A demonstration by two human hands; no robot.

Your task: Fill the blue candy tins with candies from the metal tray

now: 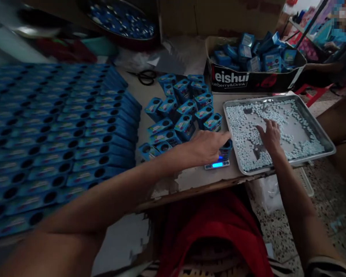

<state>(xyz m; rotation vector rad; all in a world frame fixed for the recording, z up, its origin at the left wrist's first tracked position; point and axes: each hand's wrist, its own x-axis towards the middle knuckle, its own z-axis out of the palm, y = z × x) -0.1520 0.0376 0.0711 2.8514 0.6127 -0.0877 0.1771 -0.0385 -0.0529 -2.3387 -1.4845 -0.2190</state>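
A small blue box [226,151] stands on a little digital scale [217,165] with a lit blue display, at the table's front edge. My left hand [209,146] is over that box, its index finger stretched to the right and its other fingers curled at the box's top, which they mostly hide. Pale blue pellets [249,132] lie spread in a shallow metal tray [279,168] on the right. Among them rests my right hand [271,135], fingers apart and touching the pellets. Several blue boxes with dark round openings [184,125] stand loosely grouped beyond my left hand.
Rows of blue boxes [83,134] cover the left side. Black scissors [146,77] lie behind the loose group. A black carton [230,80] heaped with blue packets stands behind the tray. At the back is a round basin [127,40] of blue-and-silver pieces.
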